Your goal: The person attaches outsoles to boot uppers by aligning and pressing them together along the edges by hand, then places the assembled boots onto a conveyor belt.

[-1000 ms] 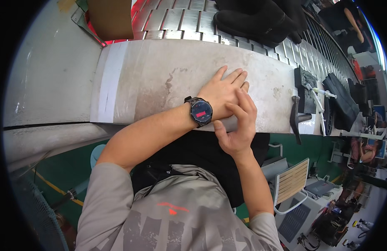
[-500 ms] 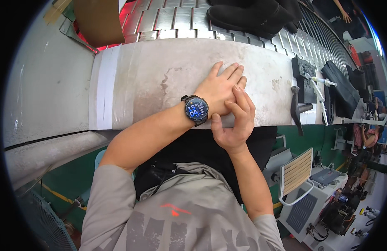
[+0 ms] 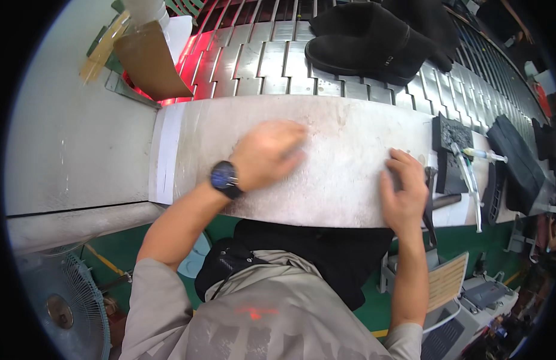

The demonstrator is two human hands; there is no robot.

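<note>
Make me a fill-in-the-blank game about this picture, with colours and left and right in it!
1. The watch is on the ____ wrist.
2. The hand next to the hammer is the ____ one.
3. The boots are coloured ____.
4. The floor is mostly coloured ____.

Missing words: left; right; black; green.

Nothing legible: red print [image 3: 254, 313] on my grey shirt [image 3: 272, 336] blurred, watch face [image 3: 224, 176] smeared, mark [image 3: 388, 60] on black boot [image 3: 356, 54] past bench's [image 3: 344, 180] far edge too small.
</note>
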